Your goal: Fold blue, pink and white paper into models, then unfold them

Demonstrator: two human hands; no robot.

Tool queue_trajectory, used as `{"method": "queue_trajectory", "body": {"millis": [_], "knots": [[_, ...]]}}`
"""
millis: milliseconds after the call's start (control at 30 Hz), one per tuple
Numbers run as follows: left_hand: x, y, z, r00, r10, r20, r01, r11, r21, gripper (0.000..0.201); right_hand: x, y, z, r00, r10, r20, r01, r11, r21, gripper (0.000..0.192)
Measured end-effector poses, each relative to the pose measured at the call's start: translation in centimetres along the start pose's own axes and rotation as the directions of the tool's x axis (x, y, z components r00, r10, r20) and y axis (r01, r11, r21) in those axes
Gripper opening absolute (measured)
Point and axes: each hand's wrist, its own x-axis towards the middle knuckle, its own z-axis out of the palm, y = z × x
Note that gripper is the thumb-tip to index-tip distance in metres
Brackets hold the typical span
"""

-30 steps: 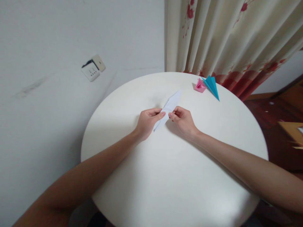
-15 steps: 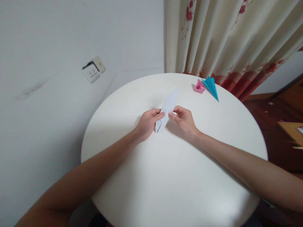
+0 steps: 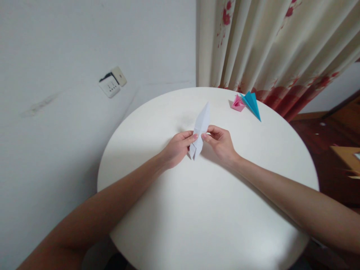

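A long, narrow folded white paper piece (image 3: 201, 125) is held above the round white table (image 3: 208, 210), its pointed tip aimed away from me. My left hand (image 3: 177, 148) pinches its left edge between thumb and fingers. My right hand (image 3: 221, 141) pinches the right edge at the same height. Two short flaps hang down below my fingers, near the tabletop.
A small pink folded paper shape (image 3: 237, 103) and a blue folded paper shape (image 3: 252, 104) lie together at the table's far right edge. A cream curtain with red flowers (image 3: 267, 48) hangs behind. A wall socket (image 3: 111, 84) sits on the grey wall at left.
The white paper has turned from leaning right to nearly straight ahead, and its tip has risen. Both hands kept their pinch and shifted only slightly.
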Motion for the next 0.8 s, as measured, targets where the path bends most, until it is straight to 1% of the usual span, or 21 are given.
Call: {"method": "queue_trajectory", "body": {"millis": [67,200,267,333,367,400,467,533,633,800], "knots": [[0.16,-0.1,-0.07,0.999,0.032,-0.034,-0.032,0.999,0.023,0.031,0.08,0.24,-0.07,1.0,-0.023,-0.019,0.023,0.999,-0.022,0.028],[0.35,-0.39,-0.19,0.979,0.176,-0.106,-0.161,0.977,0.142,0.031,0.06,0.24,-0.03,0.995,-0.089,-0.047,0.086,0.993,-0.077,0.019],[0.33,-0.54,-0.17,0.973,0.193,-0.125,-0.167,0.966,0.197,0.031,0.01,-0.03,0.1,0.992,-0.109,-0.07,0.102,0.991,-0.09,0.02],[0.29,-0.69,-0.11,0.973,0.18,-0.146,-0.148,0.968,0.202,0.03,-0.01,-0.29,0.22,0.991,-0.097,-0.097,0.089,0.992,-0.087,0.029],[0.29,-0.76,-0.08,0.974,0.168,-0.155,-0.139,0.974,0.179,0.029,-0.01,-0.37,0.26,0.992,-0.074,-0.106,0.066,0.994,-0.084,0.031],[0.29,-0.82,-0.04,0.974,0.155,-0.162,-0.132,0.981,0.144,0.029,-0.02,-0.41,0.28,0.993,-0.041,-0.107,0.032,0.996,-0.085,0.029],[0.32,-0.88,0.04,0.975,0.133,-0.176,-0.123,0.99,0.068,0.028,-0.08,-0.33,0.28,0.996,0.04,-0.08,-0.048,0.993,-0.106,0.024],[0.33,-0.79,0.13,0.971,0.12,-0.205,-0.117,0.993,0.026,0.026,-0.2,-0.12,0.27,0.994,0.102,-0.026,-0.105,0.986,-0.13,0.03],[0.22,-0.47,0.28,0.97,0.1,-0.223,-0.101,0.995,0.006,0.023,-0.38,0.21,0.21,0.995,0.102,0.023,-0.097,0.983,-0.155,0.032],[-0.01,-0.18,0.4,0.989,0.031,-0.143,-0.033,0.999,-0.015,0.027,-0.43,0.32,0.04,0.997,0.079,0.019,-0.073,0.975,-0.209,0.031]]}}
